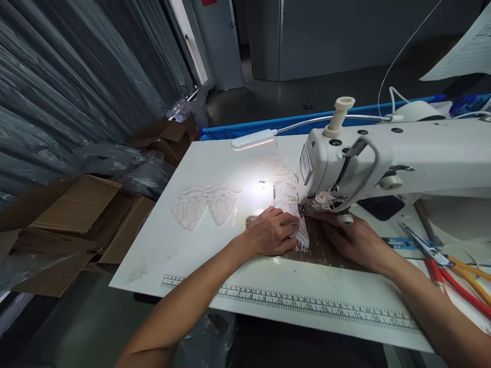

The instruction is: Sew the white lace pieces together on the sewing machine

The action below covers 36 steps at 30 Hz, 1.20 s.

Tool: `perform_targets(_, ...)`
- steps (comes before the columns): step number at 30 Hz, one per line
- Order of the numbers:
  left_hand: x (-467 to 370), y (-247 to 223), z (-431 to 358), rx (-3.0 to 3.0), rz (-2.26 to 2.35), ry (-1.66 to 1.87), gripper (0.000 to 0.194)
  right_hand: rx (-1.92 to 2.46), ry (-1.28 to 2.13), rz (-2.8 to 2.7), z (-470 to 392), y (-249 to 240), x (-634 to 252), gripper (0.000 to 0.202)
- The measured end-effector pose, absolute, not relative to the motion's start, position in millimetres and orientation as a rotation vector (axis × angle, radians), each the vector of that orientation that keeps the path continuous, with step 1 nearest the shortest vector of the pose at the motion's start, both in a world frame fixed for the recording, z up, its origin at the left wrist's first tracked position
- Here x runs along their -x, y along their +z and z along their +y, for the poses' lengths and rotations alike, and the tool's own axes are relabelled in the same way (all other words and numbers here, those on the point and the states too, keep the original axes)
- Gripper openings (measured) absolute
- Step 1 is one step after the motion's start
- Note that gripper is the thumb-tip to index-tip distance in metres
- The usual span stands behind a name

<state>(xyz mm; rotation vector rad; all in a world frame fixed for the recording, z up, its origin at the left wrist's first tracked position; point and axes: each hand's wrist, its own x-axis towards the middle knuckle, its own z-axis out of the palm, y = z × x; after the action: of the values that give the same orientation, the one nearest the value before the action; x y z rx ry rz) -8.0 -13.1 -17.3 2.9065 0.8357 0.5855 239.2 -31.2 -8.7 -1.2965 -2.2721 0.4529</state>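
A white lace piece point(302, 236) lies under the needle area of the white sewing machine point(316, 158), on a brown plate point(320, 253). My left hand point(274, 231) rests palm down on the lace, its fingers apart and bent over it, left of the needle. From the right, my right hand point(355, 240) reaches in beside the presser foot. Its fingers are drawn together at the lace's edge; the machine head partly covers them, and what they hold is hidden. Another lace piece point(207, 202), shaped in two pointed lobes, lies flat to the left.
A lit lamp point(253, 139) on a bendable neck shines over the white table point(153, 255). A ruler scale point(291, 301) runs along its front edge. Scissors with orange handles point(466, 268) and a red-handled tool point(435, 271) lie right. Open cardboard boxes point(80, 204) stand left.
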Motion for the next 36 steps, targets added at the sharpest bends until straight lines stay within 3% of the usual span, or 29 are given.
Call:
perform_targets(4,7.1,-19.7,-12.2,-2.875,0.856,0.634,0.026,1.341,0.512,-2.164,-27.3,-1.0,-240.9,0.026)
perform_targets(15,4.8,-14.6,-17.0,-2.986,0.783,0.785,0.022,1.355,0.457,-2.212,-21.9,-13.4,-244.5,0.024)
perform_targets(18,5.4,-14.9,-18.4,-3.019,0.639,0.834,0.013,1.322,0.475,-2.224,-21.8,-11.4,-244.7,0.025)
perform_targets(36,5.0,-16.5,-17.9,-3.026,0.573,0.869,0.012,1.179,0.334,-2.368,-33.2,-21.7,-233.3,0.039)
